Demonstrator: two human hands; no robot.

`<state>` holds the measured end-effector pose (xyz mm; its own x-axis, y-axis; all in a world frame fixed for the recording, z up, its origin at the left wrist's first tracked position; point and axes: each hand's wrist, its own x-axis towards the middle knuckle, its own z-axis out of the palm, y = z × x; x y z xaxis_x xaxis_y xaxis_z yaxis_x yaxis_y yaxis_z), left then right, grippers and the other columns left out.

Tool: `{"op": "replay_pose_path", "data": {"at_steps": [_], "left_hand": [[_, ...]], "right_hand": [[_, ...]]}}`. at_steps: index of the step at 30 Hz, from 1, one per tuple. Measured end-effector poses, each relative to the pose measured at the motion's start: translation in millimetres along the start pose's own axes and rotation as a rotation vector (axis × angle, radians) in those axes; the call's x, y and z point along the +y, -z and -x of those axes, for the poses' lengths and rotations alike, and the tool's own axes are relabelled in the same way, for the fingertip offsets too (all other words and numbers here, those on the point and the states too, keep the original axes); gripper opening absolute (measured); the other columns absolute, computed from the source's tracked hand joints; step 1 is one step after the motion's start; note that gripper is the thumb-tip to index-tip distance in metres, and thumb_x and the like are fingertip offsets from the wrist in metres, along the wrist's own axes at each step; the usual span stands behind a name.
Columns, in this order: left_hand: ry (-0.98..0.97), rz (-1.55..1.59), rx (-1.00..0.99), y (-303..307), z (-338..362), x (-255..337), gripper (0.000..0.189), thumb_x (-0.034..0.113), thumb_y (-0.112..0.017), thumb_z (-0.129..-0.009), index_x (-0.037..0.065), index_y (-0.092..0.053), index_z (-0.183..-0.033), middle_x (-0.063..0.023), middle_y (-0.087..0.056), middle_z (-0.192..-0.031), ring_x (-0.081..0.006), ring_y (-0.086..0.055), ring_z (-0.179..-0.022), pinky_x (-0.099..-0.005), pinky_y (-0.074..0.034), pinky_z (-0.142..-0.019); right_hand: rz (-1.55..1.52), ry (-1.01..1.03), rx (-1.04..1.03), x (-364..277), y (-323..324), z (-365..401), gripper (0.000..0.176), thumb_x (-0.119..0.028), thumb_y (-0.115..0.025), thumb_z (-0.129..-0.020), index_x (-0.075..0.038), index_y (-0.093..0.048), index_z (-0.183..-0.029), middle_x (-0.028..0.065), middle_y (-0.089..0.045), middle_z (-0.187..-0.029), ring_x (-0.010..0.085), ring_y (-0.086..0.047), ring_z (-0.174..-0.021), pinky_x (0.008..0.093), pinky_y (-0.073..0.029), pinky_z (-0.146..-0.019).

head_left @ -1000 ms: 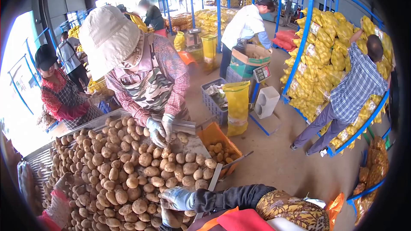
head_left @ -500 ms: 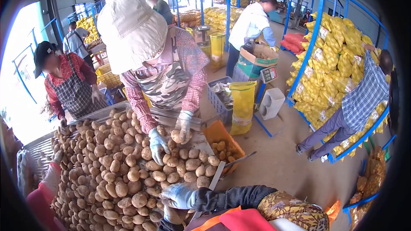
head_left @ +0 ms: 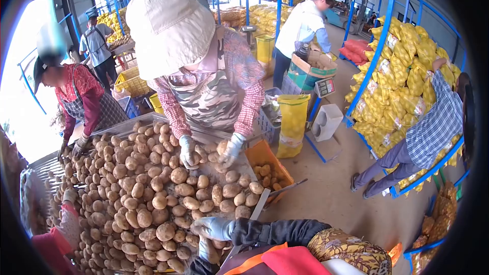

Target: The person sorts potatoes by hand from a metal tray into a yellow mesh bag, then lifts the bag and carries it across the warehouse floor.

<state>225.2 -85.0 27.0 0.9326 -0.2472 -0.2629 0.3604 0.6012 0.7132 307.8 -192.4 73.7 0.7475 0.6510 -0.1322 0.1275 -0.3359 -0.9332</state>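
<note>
A sorting table (head_left: 46, 169) is heaped with brown potatoes (head_left: 153, 193). My right hand (head_left: 211, 228), in a pale blue-white glove, rests curled on the potatoes at the near right edge; its dark and patterned sleeve (head_left: 305, 237) comes in from the right. Just below it my gloved left hand (head_left: 208, 250) curls against a potato (head_left: 220, 244). Its grip is partly hidden by my orange vest (head_left: 275, 262). Across the table a person in a wide sun hat (head_left: 168, 25) handles potatoes with both gloved hands (head_left: 209, 150).
An orange crate (head_left: 260, 154) holding potatoes hangs at the table's right end. Another gloved hand with a red sleeve (head_left: 69, 221) works at the left. A person in a red apron (head_left: 84, 99) leans in. Yellow sacks (head_left: 402, 71) fill blue racks; a scale (head_left: 324, 87) stands behind.
My hands have stayed almost in place. The person in the sun hat shifted both hands over the potatoes, and the person in the red apron leaned down to the table.
</note>
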Motion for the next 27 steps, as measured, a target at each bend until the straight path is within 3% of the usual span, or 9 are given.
{"op": "replay_pose_path", "data": {"at_steps": [2, 6, 8, 10, 12, 14, 21, 25, 27], "left_hand": [[0.006, -0.085, 0.062, 20.3, -1.0, -12.3, 0.075, 0.072, -0.035, -0.089, 0.011, -0.043, -0.131, -0.0118, -0.062, -0.112, -0.0282, -0.064, -0.086, -0.0397, -0.056, -0.065], [0.077, -0.165, 0.211, 20.4, -4.0, -5.0, 0.075, 0.073, -0.030, -0.089, 0.010, -0.048, -0.126, -0.0116, -0.065, -0.100, -0.0260, -0.063, -0.070, -0.0372, -0.054, -0.051], [0.139, -0.312, 0.092, 16.5, 2.0, 12.3, 0.073, 0.071, -0.032, -0.090, 0.006, -0.052, -0.118, -0.0119, -0.065, -0.095, -0.0256, -0.065, -0.074, -0.0379, -0.055, -0.053], [-0.013, 0.118, 0.207, -15.6, 5.3, 25.5, 0.063, 0.063, -0.039, -0.093, 0.006, -0.053, -0.115, -0.0119, -0.065, -0.098, -0.0249, -0.065, -0.081, -0.0394, -0.056, -0.070], [-0.060, 0.365, 0.228, -8.6, 10.6, 40.1, 0.056, 0.058, -0.044, -0.094, 0.008, -0.054, -0.116, -0.0094, -0.064, -0.104, -0.0254, -0.063, -0.098, -0.0407, -0.054, -0.084], [-0.111, 0.535, 0.165, 15.6, 15.3, 43.9, 0.064, 0.058, -0.042, -0.095, 0.003, -0.045, -0.127, -0.0157, -0.056, -0.122, -0.0334, -0.053, -0.117, -0.0475, -0.045, -0.101], [-0.423, 0.715, 0.114, 47.9, 62.4, 49.8, 0.076, 0.064, -0.049, -0.088, 0.017, -0.030, -0.145, -0.0138, -0.038, -0.146, -0.0369, -0.041, -0.131, -0.0609, -0.034, -0.106], [-0.549, 0.855, 0.208, 58.8, 99.1, 38.4, 0.067, 0.057, -0.050, -0.091, 0.016, -0.039, -0.143, -0.0139, -0.041, -0.145, -0.0376, -0.043, -0.130, -0.0625, -0.035, -0.104], [-0.591, 0.897, 0.226, 65.4, 117.5, 28.5, 0.068, 0.057, -0.049, -0.091, 0.016, -0.038, -0.144, -0.0136, -0.040, -0.146, -0.0376, -0.041, -0.131, -0.0613, -0.034, -0.105]], "right_hand": [[0.084, -0.241, -0.143, 15.3, 5.8, -11.6, 0.048, -0.046, -0.044, -0.098, -0.007, -0.057, -0.124, 0.0179, -0.062, -0.118, 0.0333, -0.057, -0.115, 0.0390, -0.044, -0.095], [0.141, -0.181, 0.025, 33.2, -2.3, -9.7, 0.046, -0.044, -0.045, -0.098, -0.008, -0.058, -0.122, 0.0171, -0.064, -0.116, 0.0333, -0.058, -0.112, 0.0389, -0.044, -0.094], [-0.263, -0.387, 0.042, 49.7, 4.2, -18.0, 0.043, -0.044, -0.046, -0.098, -0.009, -0.059, -0.119, 0.0135, -0.066, -0.108, 0.0260, -0.063, -0.098, 0.0355, -0.049, -0.085], [-0.039, -0.299, 0.194, 44.0, 11.8, -11.1, 0.042, -0.043, -0.046, -0.098, -0.008, -0.059, -0.117, 0.0119, -0.065, -0.101, 0.0230, -0.063, -0.091, 0.0357, -0.050, -0.079], [0.148, -0.047, 0.287, 68.6, 4.2, -16.4, 0.035, -0.037, -0.051, -0.096, -0.005, -0.062, -0.102, 0.0218, -0.065, -0.098, 0.0424, -0.060, -0.093, 0.0450, -0.049, -0.081], [0.270, 0.126, 0.379, 74.6, -0.7, -16.9, 0.027, -0.030, -0.057, -0.093, -0.003, -0.061, -0.091, 0.0210, -0.063, -0.088, 0.0405, -0.060, -0.085, 0.0462, -0.048, -0.074], [0.388, 0.386, 0.255, 55.7, -29.9, -29.3, 0.011, -0.012, -0.061, -0.086, -0.005, -0.062, -0.095, 0.0181, -0.061, -0.093, 0.0375, -0.059, -0.089, 0.0448, -0.048, -0.079], [0.328, 0.547, 0.082, 19.9, -60.0, -35.9, 0.032, -0.011, -0.062, -0.085, -0.005, -0.057, -0.117, 0.0145, -0.059, -0.115, 0.0335, -0.056, -0.107, 0.0412, -0.045, -0.094], [0.299, 0.708, -0.061, -12.3, -76.6, -35.7, 0.044, -0.027, -0.062, -0.088, -0.005, -0.053, -0.125, 0.0183, -0.053, -0.124, 0.0360, -0.050, -0.117, 0.0437, -0.040, -0.099]]}}
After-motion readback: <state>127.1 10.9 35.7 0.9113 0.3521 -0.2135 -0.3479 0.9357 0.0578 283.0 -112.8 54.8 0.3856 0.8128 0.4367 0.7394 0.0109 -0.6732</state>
